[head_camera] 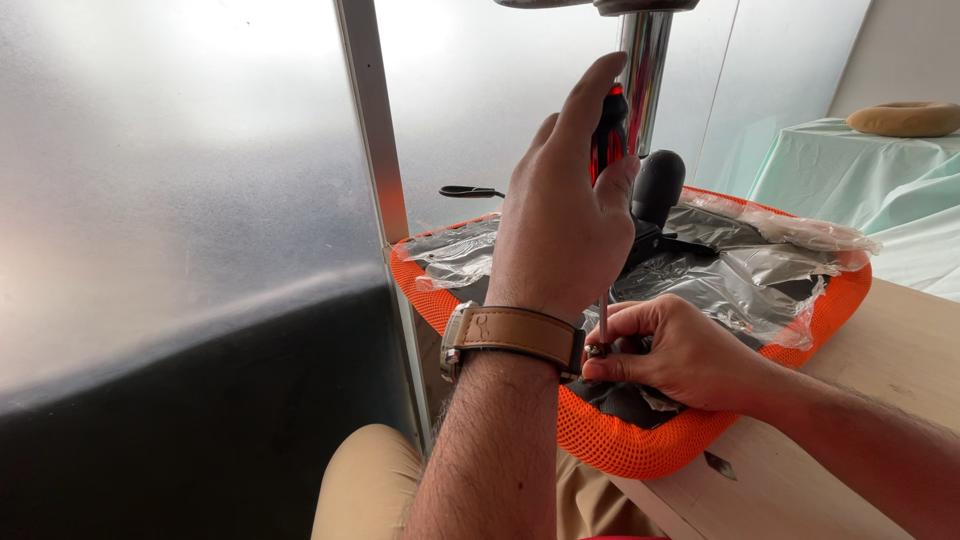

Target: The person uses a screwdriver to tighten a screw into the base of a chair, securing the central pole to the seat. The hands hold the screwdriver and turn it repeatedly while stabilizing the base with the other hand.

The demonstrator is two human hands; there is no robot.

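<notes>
Left hand (560, 215), forearm nearest the lens and brown-strapped watch (510, 335) on the wrist, is closed round the red-and-black handle of an upright screwdriver (607, 135). Right hand (675, 350) pinches the shaft tip between thumb and forefinger, low against the black underside of an orange mesh chair seat (640, 440). Seat lies upside down on a pale wooden table (880, 340), plastic wrap (750, 270) over it, chrome column (645, 60) rising behind.

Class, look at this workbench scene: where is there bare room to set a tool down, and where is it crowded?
Free: the pale wooden tabletop right of the orange mesh seat. Crowded: the seat's near edge, where the left hand grips a red-and-black screwdriver and the right hand pinches its tip; crinkled plastic wrap covers the rest.
</notes>
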